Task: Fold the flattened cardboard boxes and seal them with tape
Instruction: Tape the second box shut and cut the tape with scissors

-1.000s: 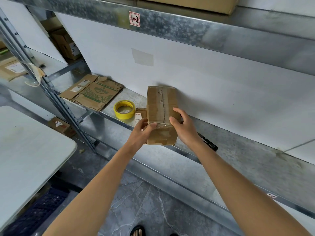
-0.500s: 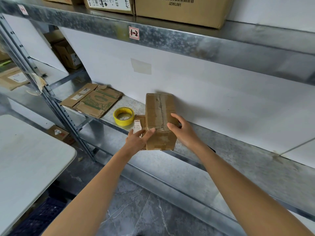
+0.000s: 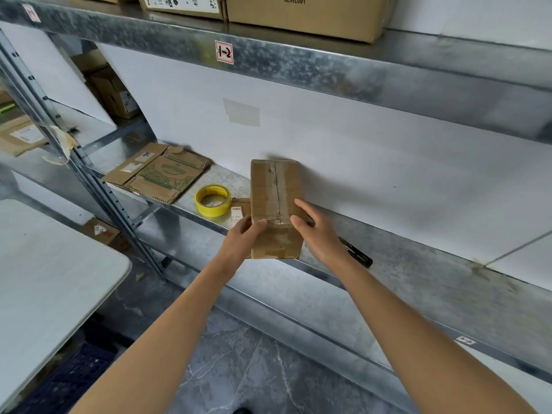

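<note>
A small folded cardboard box (image 3: 273, 192), taped along its top seam, stands at the front edge of the metal shelf (image 3: 433, 282). My left hand (image 3: 242, 243) holds its left front corner, thumb on the top edge. My right hand (image 3: 316, 231) holds its right side, thumb on top. A yellow tape roll (image 3: 213, 200) lies just left of the box. Flattened cardboard boxes (image 3: 158, 171) lie further left on the shelf. A small flat piece of cardboard with a white label (image 3: 239, 212) lies partly hidden behind my left hand.
A black knife or pen (image 3: 358, 253) lies on the shelf behind my right wrist. Large cartons (image 3: 301, 13) sit on the upper shelf. A white table (image 3: 44, 264) stands at the left. A shelf upright (image 3: 98, 186) runs diagonally at left.
The box has settled on the shelf edge. Both hands shifted slightly on it, thumbs now at its front top edge. The view rose a little.
</note>
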